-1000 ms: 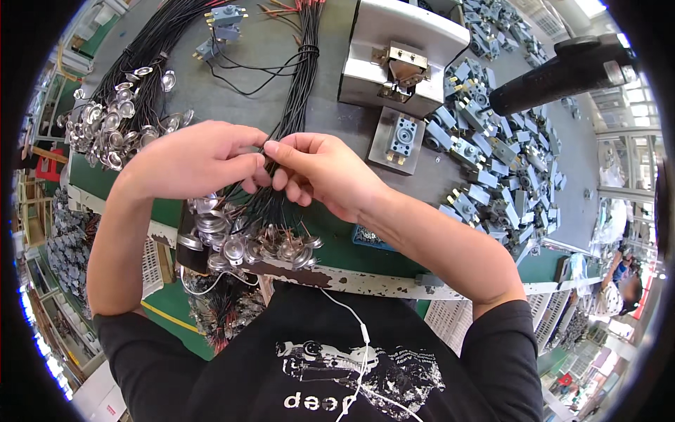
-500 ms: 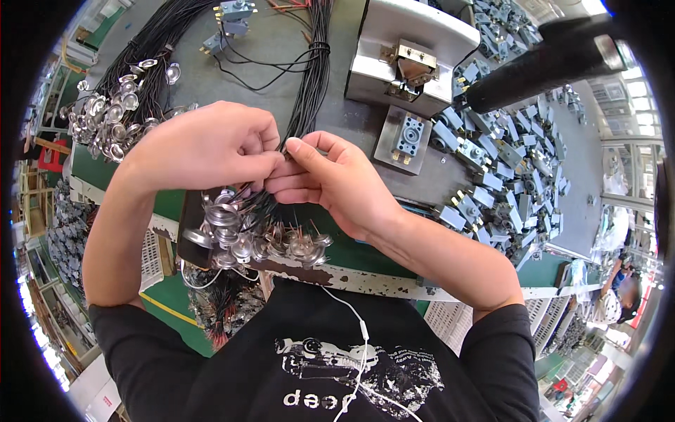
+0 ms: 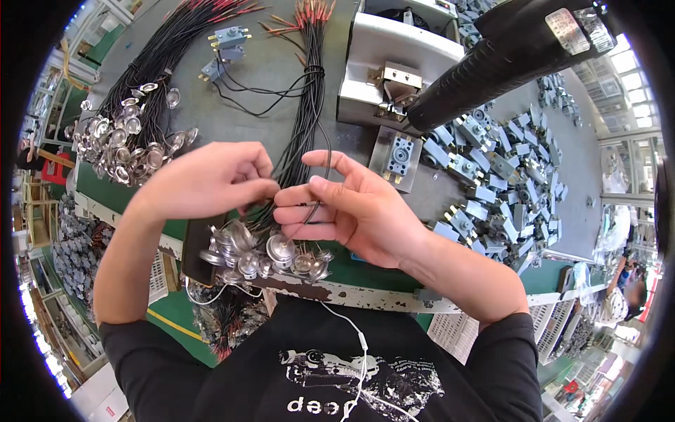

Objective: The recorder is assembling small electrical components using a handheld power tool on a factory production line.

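Your widest opening is the bare tabletop (image 3: 193, 116) between the left wire bundle (image 3: 158, 67) and the central wire bundle (image 3: 307, 105); farther back, loose leads (image 3: 256, 112) and grey switches (image 3: 230, 39) interrupt it. Right of the central bundle you have only a narrow lane before the metal fixture (image 3: 357, 60). The black tool (image 3: 485, 81) slants in front of that fixture, its tip near the mounting plate (image 3: 380, 158), blocking you from above. Beyond, the switch pile (image 3: 506, 169) crowds your right side. Metal caps (image 3: 281, 250) fill the near edge below your hands, and a wire crosses your right hand's (image 3: 365, 211) fingers.
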Demonstrator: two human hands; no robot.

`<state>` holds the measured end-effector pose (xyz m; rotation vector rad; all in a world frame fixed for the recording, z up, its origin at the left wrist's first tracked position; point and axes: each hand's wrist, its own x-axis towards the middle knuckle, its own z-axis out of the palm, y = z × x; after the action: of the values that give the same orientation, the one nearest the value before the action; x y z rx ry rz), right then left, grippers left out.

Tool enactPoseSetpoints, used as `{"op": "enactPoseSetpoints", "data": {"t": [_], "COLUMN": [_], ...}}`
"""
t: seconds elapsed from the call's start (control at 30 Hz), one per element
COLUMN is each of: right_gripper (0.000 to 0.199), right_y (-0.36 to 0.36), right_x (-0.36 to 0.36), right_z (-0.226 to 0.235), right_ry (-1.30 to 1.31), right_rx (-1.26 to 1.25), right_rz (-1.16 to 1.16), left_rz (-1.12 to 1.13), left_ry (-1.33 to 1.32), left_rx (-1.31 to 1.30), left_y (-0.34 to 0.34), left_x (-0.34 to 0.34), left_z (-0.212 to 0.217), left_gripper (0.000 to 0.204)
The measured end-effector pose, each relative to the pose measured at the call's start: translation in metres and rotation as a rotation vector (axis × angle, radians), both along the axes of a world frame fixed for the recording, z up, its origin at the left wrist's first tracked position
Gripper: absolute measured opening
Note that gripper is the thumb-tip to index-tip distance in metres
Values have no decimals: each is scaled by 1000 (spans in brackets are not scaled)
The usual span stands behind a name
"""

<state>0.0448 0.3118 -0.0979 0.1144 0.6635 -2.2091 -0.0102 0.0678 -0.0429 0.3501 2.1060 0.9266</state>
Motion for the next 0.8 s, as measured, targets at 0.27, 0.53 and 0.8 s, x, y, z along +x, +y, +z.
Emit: {"op": "enactPoseSetpoints", "data": {"t": [0.27,0.53,0.8], "right_gripper": [23,18,30], "right_y": [-12,-12,-17], "right_x": [10,-37,-61], "right_z": [-14,-7,-11], "right_ry": [266,1739,2085], "right_rx": [435,1223,1223], "right_rz": [79,-519,-77], "left_rz": [116,235,-13], "left_ry": [-75,-200,74], "left_rx": [51,200,-71], "left_y": [2,-4,-2], "left_x": [-15,-9,-19], "left_z": [9,5,15], "left_gripper": [23,25,25]}}
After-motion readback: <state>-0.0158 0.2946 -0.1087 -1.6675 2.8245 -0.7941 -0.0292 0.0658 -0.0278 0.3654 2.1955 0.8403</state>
